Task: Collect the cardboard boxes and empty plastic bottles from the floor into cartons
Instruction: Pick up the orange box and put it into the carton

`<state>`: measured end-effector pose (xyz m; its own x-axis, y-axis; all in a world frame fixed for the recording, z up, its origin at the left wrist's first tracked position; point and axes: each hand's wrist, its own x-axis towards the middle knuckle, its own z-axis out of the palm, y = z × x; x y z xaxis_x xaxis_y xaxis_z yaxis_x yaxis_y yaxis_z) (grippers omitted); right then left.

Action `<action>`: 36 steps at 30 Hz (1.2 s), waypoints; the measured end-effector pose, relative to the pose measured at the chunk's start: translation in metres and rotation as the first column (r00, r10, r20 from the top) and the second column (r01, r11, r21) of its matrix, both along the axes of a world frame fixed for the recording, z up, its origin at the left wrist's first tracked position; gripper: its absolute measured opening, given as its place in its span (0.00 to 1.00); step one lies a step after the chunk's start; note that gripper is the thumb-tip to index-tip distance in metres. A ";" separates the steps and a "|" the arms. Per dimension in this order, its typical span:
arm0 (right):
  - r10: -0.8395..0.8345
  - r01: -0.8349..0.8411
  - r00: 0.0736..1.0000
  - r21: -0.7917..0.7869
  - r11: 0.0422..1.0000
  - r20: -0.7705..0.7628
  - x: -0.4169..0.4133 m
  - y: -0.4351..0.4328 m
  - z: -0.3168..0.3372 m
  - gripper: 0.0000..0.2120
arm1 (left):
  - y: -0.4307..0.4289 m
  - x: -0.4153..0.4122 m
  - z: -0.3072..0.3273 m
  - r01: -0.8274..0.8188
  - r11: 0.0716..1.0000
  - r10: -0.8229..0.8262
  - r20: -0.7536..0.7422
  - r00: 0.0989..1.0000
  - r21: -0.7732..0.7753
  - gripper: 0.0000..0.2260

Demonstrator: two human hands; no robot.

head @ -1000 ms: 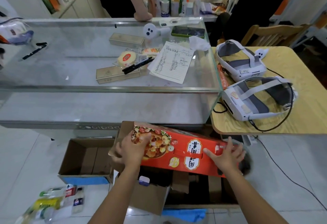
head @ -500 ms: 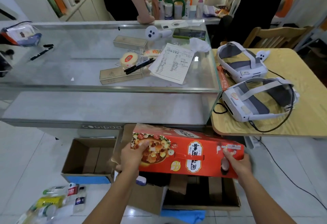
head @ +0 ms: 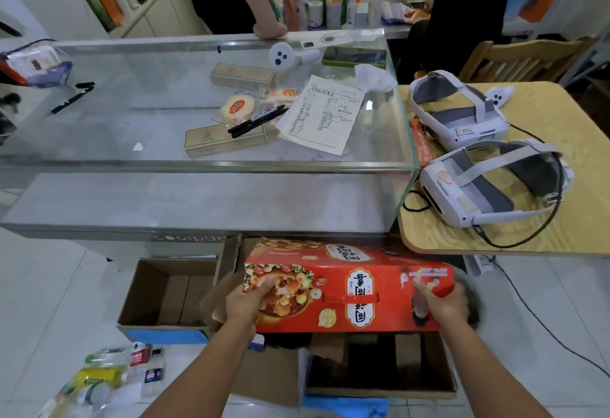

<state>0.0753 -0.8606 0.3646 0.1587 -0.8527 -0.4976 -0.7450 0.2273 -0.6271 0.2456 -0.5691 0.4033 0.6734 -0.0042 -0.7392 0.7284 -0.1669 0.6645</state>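
A long red printed cardboard box (head: pixel 350 285) is held level above an open brown carton (head: pixel 379 384) on the floor. My left hand (head: pixel 247 302) grips its left end, thumb on the front face. My right hand (head: pixel 442 302) grips its right end, thumb on the front. A second open brown carton (head: pixel 132 298) with a blue front sits to the left, its inside bare. Several empty plastic bottles (head: pixel 109 374) lie on the white floor at the lower left.
A glass counter (head: pixel 204 166) with papers, pens and small boxes stands right behind the cartons. A wooden table (head: pixel 528 239) with two white headsets overhangs on the right, a black cable trailing to the floor. Two people stand behind the counter.
The red box has been turned from tilted to level and raised slightly. My right hand shifted from lying on its face to gripping its right end.
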 end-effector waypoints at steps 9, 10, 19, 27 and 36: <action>0.027 -0.041 0.987 0.087 0.995 0.160 -0.039 0.020 -0.028 0.34 | 0.017 -0.033 -0.017 0.177 0.979 -0.185 0.076 0.980 0.105 0.22; 0.025 -0.037 0.986 0.066 0.997 0.165 -0.040 0.025 -0.025 0.35 | 0.018 -0.036 -0.014 0.222 0.964 -0.239 0.112 0.965 0.145 0.25; 0.571 -0.681 0.712 -0.205 0.703 -0.409 -0.022 0.110 0.018 0.56 | 0.077 -0.054 -0.004 0.450 0.384 -0.866 0.145 0.479 0.806 0.43; 0.792 -0.967 0.219 -0.232 0.101 -0.569 0.025 0.231 0.049 0.53 | 0.191 -0.058 0.017 0.289 0.110 -0.938 0.002 0.347 0.951 0.39; 0.762 -0.909 -0.134 -0.227 -0.349 -0.634 0.062 0.443 0.070 0.55 | 0.420 -0.107 0.031 0.127 0.243 -0.760 0.107 0.641 0.962 0.50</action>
<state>0.1372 -0.4180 0.4349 0.9501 0.1469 -0.2753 0.1405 -0.9892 -0.0430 0.1381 -0.1490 0.4344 0.9907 -0.0665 -0.1184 -0.0567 -0.9948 0.0848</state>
